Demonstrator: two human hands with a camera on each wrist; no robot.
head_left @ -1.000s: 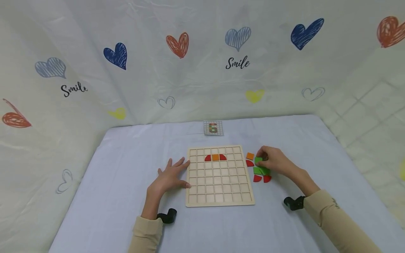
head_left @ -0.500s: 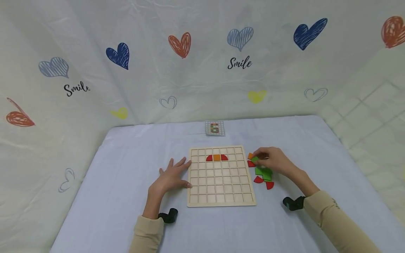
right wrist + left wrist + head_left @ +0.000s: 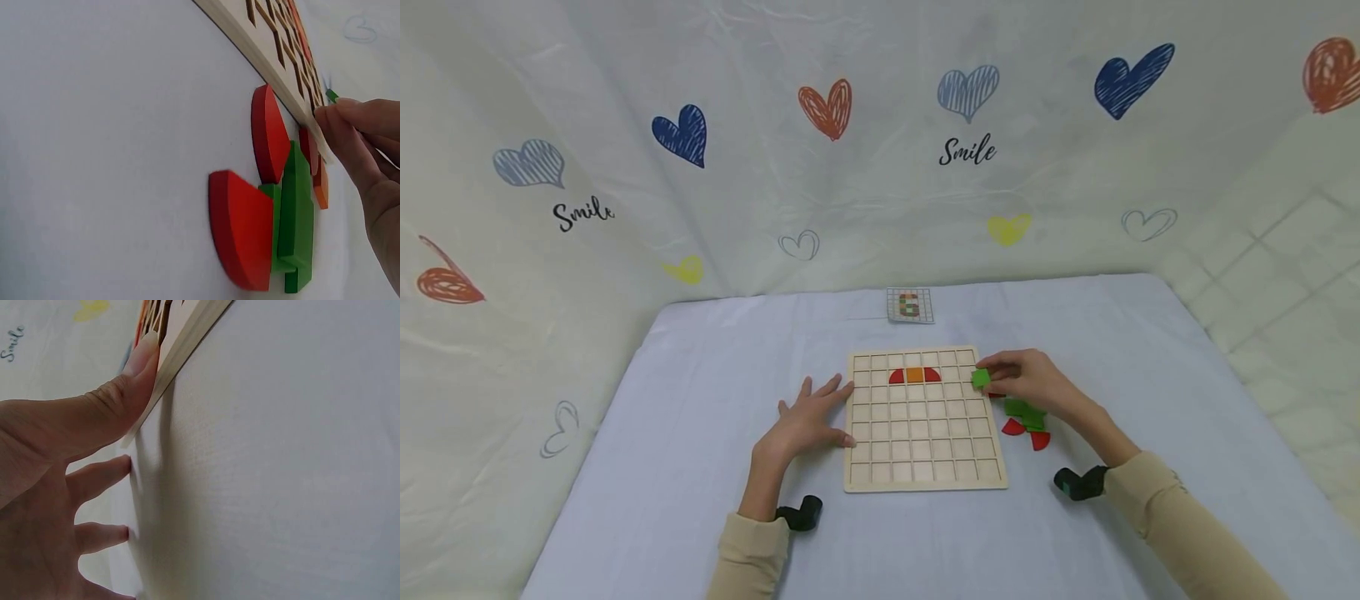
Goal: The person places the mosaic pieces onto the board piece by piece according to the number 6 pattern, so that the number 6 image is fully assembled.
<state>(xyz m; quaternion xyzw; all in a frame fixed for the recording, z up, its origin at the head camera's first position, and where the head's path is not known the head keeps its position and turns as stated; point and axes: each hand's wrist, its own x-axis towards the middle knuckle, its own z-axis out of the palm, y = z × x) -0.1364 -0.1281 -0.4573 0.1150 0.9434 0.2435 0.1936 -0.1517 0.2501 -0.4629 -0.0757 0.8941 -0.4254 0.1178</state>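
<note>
A wooden grid board (image 3: pixel 917 450) lies on the table, with a red quarter-circle tile (image 3: pixel 897 377), an orange square tile (image 3: pixel 914 375) and a second red quarter-circle tile (image 3: pixel 932 376) in a row near its top. My right hand (image 3: pixel 1026 379) pinches a green square tile (image 3: pixel 981 378) over the board's right edge; in the right wrist view only a corner of the green tile (image 3: pixel 332 95) shows past the fingertips. Spread fingers of my left hand (image 3: pixel 805 425) rest along the board's left edge, and its thumb (image 3: pixel 140 369) touches the rim in the left wrist view.
Right of the board lie several loose tiles: green squares (image 3: pixel 297 212) overlapping one another, red quarter-circles (image 3: pixel 240 231) and an orange square (image 3: pixel 321 189). A small card (image 3: pixel 910 306) printed with a coloured grid pattern lies behind the board on the white-covered table (image 3: pixel 662 400).
My right hand has lifted the green square from the loose tiles and carried it left to the board's edge. Some loose red and green tiles shifted slightly. The left hand stays in place.
</note>
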